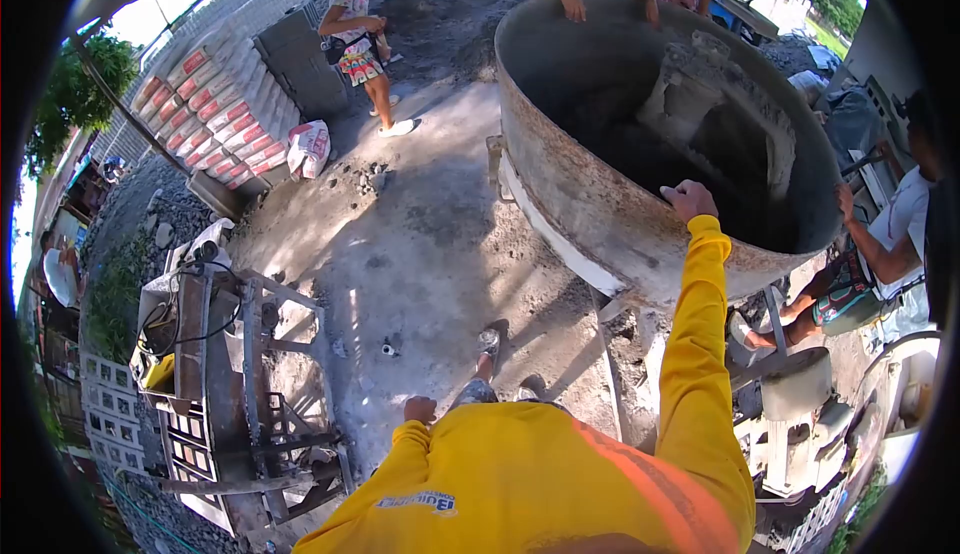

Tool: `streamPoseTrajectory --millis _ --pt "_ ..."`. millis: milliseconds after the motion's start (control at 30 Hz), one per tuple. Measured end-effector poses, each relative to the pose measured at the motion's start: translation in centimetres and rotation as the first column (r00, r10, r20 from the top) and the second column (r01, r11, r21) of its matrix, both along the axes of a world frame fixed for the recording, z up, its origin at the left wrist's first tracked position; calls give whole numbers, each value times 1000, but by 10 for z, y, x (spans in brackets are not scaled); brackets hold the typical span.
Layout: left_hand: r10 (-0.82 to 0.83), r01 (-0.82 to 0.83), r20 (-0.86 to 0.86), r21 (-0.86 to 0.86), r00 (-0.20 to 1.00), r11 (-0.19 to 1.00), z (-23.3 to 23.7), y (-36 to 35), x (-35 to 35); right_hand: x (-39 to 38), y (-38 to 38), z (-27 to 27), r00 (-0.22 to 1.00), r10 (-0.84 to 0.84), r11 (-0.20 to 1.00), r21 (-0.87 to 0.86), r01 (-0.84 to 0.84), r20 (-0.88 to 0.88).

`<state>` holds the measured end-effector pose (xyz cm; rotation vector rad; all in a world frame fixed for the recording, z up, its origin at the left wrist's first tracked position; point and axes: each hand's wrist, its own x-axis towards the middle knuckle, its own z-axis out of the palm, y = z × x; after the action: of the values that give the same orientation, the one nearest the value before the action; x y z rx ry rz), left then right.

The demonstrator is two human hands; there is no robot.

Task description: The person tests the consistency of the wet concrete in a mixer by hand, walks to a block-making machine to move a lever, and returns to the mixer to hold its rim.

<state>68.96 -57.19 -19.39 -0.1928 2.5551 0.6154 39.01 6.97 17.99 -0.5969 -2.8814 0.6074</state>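
In front of me on the right stands a large round concrete mixer drum (590, 189), its metal wall rusty and grey. My right hand (690, 200), at the end of a yellow sleeve, is closed over the drum's near rim. Inside the drum, a cement-crusted mixing blade (690, 79) rises from the shadowed bottom. My left hand (420, 410) hangs low beside my body, its fingers curled into a loose fist, and nothing shows in it. Below that hand lies the dusty concrete ground (400, 284).
A co-worker's hands (572, 4) rest on the far rim; another person's hand (845, 202) touches the right rim. Someone in shorts (358, 34) stands beyond. Stacked cement bags (215, 119) and a metal-framed machine (235, 374) are on the left. A bucket (797, 384) stands at right.
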Motion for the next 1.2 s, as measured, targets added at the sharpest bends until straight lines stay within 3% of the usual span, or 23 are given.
streamPoseTrajectory --millis 33,67,267,500,700,867,1200 --pt "302 -312 109 87 947 946 13 8 -6 1 0 0 1000 3 1000 2 -3 6" --pt "559 -597 237 135 794 791 23 14 -10 0 0 0 1000 5 1000 5 -5 11" --pt "619 -614 -115 85 777 785 32 16 -25 3 -4 3 1000 -10 1000 -1 10 -18" --pt "653 -672 -289 43 700 740 63 25 -34 5 -7 6 999 -26 1000 -9 26 -19" --pt "650 -654 -66 -63 757 754 58 14 -33 4 -6 4 1000 -15 1000 -9 15 -21" --pt "675 -674 -55 24 736 738 59 18 -28 8 -11 7 998 -14 1000 10 15 -53" --pt "680 -681 63 150 730 717 12 8 -21 9 -13 8 998 -18 1000 8 19 -66"
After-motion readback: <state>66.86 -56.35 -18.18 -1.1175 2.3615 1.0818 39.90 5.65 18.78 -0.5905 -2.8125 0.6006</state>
